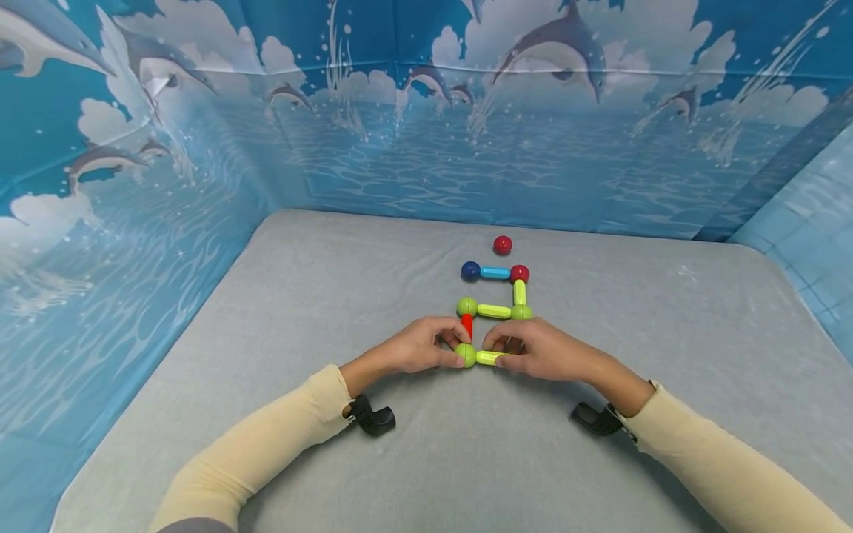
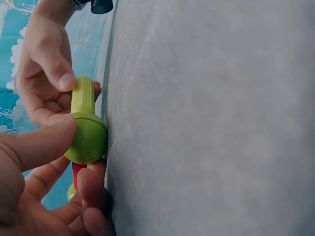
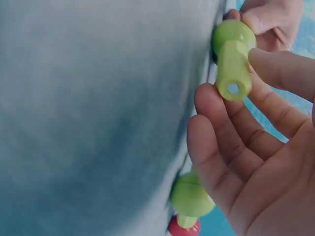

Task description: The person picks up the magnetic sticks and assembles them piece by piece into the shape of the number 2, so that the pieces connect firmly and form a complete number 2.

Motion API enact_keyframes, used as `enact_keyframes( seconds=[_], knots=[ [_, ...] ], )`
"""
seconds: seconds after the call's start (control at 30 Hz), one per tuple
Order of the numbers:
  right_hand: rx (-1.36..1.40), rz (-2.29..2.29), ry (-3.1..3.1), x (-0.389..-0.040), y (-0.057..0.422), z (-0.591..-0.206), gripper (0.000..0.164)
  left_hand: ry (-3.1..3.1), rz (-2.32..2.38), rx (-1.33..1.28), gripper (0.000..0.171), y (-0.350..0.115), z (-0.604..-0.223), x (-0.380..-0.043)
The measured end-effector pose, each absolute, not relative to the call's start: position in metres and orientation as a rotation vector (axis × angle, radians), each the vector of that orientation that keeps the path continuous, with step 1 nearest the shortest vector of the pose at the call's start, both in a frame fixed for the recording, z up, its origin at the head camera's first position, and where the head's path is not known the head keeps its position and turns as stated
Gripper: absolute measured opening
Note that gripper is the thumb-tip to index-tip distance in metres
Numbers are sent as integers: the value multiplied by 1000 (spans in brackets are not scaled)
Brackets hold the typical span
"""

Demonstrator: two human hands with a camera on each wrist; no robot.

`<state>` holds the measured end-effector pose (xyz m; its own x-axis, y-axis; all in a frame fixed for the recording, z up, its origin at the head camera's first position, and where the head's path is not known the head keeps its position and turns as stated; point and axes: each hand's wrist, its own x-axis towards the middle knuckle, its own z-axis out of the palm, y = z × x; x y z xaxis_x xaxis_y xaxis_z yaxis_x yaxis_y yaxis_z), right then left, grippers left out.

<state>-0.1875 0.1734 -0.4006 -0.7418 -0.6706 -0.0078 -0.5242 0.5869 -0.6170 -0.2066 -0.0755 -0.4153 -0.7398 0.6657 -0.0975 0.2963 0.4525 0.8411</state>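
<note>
My left hand point(image 1: 420, 346) pinches a green ball point(image 1: 466, 355) at the near end of a chain of magnetic sticks and balls. Thumb and fingers of my right hand point(image 1: 549, 352) grip a yellow-green stick point(image 1: 489, 358) that meets this ball's right side. In the right wrist view, the stick's free end point(image 3: 233, 89) shows a small silvery face. A red stick point(image 1: 467, 328) runs from the held ball back to another green ball point(image 1: 467, 306). From there a yellow-green stick point(image 1: 494, 312) leads right to a third green ball point(image 1: 522, 312), partly hidden by my right hand.
Farther back, a yellow-green stick point(image 1: 520, 293) joins a red ball point(image 1: 520, 275), then a light blue stick point(image 1: 495, 273) and a dark blue ball point(image 1: 470, 272). A separate red ball point(image 1: 503, 245) lies behind them on the grey cloth point(image 1: 320, 296). Dolphin-print curtains point(image 1: 426, 148) surround the table.
</note>
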Motion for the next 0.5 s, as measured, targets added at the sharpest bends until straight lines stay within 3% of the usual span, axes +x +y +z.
enact_keyframes(
  seconds=[0.3, 0.5],
  knots=[
    [-927, -864, 2654, -196, 185, -387, 21, 2315, 1185, 786, 22, -73, -417, -205],
    [-743, -847, 2828, -233, 206, -378, 22, 2304, 1193, 752, 22, -74, -415, -206]
  ],
)
